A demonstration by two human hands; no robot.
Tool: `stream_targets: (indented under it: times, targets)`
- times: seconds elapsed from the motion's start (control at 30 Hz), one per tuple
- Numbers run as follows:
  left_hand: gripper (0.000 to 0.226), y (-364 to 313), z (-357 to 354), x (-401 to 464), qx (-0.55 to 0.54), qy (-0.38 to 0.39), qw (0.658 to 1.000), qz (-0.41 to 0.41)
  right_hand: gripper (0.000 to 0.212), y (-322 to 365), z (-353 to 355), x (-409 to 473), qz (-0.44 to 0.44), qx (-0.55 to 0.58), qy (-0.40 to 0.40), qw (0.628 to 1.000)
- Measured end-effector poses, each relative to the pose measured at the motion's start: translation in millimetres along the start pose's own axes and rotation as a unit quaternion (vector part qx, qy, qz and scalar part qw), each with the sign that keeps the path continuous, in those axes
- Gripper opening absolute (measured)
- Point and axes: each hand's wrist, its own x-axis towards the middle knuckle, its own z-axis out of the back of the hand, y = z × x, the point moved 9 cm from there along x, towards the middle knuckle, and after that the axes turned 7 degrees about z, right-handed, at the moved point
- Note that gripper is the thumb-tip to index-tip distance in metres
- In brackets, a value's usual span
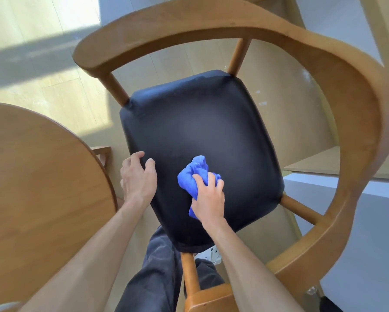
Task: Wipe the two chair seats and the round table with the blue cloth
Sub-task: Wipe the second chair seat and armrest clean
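While we lean over the black chair seat (pixel 195 131), the round table (pixel 38 188) sits just left of it and the curved wooden backrest (pixel 324 70) arcs around its far and right sides. No writing is readable. Our right hand (pixel 209 199) grips the bunched blue cloth (pixel 192 176) on the seat's near part; our left hand (pixel 138 176) rests loosely curled on the seat's left edge.

floor: pale wood boards (pixel 54 95), sunlit patch at upper left | dark trousers (pixel 153 273) at bottom centre | white patterned item (pixel 208 255) at lower centre, unclear | light wooden surface (pixel 346 162) over white panel (pixel 357 221), right edge
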Motion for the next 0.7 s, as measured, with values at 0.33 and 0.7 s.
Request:
stream_targets:
  times: [0.33, 0.7]
  targets:
    - [0.038, -7.2, 1.5, -19.0, -0.011, 0.006, 1.0, -0.002, 0.065, 15.2, -30.0, -60.6, -0.037, 0.016, 0.086, 0.996]
    - [0.038, 17.5, 4.5, -34.3, 0.002, 0.015, 1.0, 0.011, 0.063, 36.8, -64.5, -98.7, -0.1, 0.046, 0.193, 0.975]
